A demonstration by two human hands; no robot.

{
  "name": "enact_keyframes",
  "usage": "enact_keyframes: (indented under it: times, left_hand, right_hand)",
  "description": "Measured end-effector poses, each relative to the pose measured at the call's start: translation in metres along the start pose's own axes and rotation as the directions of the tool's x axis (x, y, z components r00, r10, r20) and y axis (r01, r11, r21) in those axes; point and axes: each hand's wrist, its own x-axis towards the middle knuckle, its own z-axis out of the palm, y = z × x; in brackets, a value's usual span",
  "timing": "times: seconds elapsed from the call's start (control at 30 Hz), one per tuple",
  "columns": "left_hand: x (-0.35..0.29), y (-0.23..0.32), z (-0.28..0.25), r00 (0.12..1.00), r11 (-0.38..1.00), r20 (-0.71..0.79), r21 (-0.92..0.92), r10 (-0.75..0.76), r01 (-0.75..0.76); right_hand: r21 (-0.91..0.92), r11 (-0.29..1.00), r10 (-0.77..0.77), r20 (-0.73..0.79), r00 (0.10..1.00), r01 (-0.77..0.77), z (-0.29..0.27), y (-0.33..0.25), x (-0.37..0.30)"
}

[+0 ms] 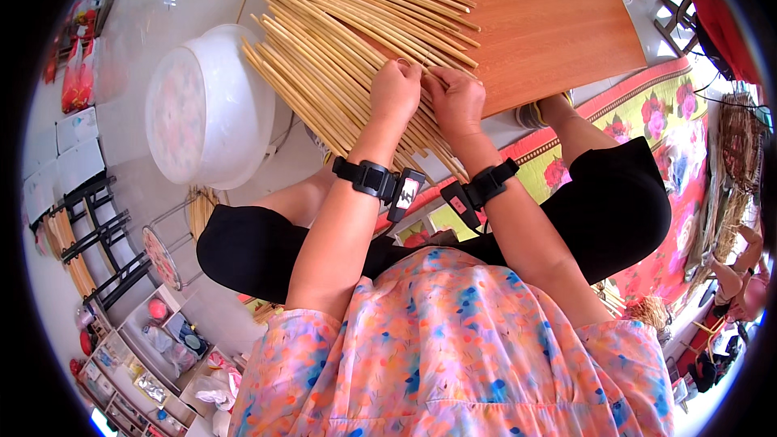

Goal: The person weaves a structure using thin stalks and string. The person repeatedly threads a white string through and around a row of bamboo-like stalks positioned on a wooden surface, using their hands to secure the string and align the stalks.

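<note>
I'm partway through binding a fan of pale yellow split cane strips (356,40) — they lie spread across the orange-brown wooden board surface (558,24) and hang off its near edge toward my lap. Judging by how the strips converge under my knuckles, the step in hand is working the gathered ends together at that edge, strip by strip; the far ends are loose and splayed.

My left hand (394,91) is curled over the bundle, its grip pressed together on the strips beneath it. My right hand (458,101) sits just beside it, touching the same strips, fingers folded down and pinching at something thin near the top of the bundle — a strip end or a fine binding strand, I cannot tell which. Both wrists carry black strapped bands.

The next move, as I judge it, calls for keeping the left hand's hold firm so the fan does not slip while the right picks up the neighbouring strip.

A large white plastic basin (206,105) stands on the floor to my left, well apart from the work.
</note>
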Motion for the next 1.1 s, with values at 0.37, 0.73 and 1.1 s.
enact_keyframes:
  times: [0.37, 0.73, 1.1]
  left_hand:
    - [-0.018, 0.052, -0.001, 0.978, 0.953, -0.173, 0.257, -0.115, 0.158]
    - [-0.014, 0.053, -0.032, 0.823, 0.646, 0.014, 0.613, 0.567, -0.455]
    - [0.02, 0.05, -0.016, 0.717, 0.559, 0.2, 0.501, 0.668, -0.661]
  right_hand:
    - [-0.013, 0.999, -0.044, -0.061, 0.997, 0.043, 0.008, 0.001, -0.008]
    - [-0.022, 0.998, -0.06, -0.097, 0.993, 0.058, 0.01, 0.003, -0.005]
    - [-0.198, 0.974, -0.123, -0.041, 0.992, 0.112, 0.011, 0.002, -0.011]
